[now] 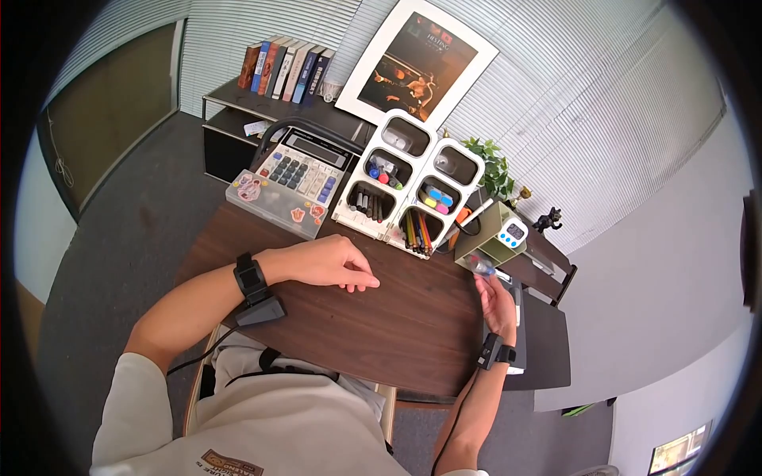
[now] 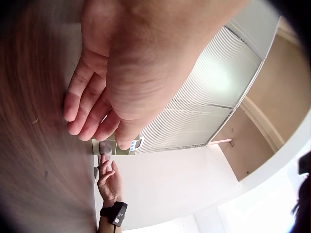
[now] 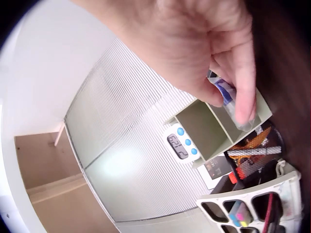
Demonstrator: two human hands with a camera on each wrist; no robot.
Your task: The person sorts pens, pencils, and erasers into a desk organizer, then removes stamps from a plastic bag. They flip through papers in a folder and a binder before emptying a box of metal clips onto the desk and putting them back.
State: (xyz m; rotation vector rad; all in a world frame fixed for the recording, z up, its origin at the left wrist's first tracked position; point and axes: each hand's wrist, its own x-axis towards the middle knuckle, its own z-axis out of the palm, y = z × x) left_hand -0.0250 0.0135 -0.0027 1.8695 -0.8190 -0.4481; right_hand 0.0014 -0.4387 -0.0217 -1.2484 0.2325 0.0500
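My right hand (image 1: 496,304) pinches a small clear plastic item (image 3: 227,92) with blue on it between thumb and fingers; its exact kind I cannot tell. The item overlaps the lower compartment of a green desk box (image 3: 201,124) in the right wrist view, with the fingertips right at that opening. A white digital timer (image 1: 513,232) with blue buttons sits on the box's outer face. My left hand (image 1: 329,260) is over the brown wooden desk (image 1: 397,317), fingers loosely bent and holding nothing.
White compartment organizers (image 1: 393,210) with pens, markers and pencils stand at the back of the desk. Left of them is a large calculator (image 1: 298,174) beside a translucent stickered case (image 1: 274,204). A mesh pen holder (image 3: 255,155) stands between organizers and box. Behind are books (image 1: 284,71) and a framed poster (image 1: 417,63).
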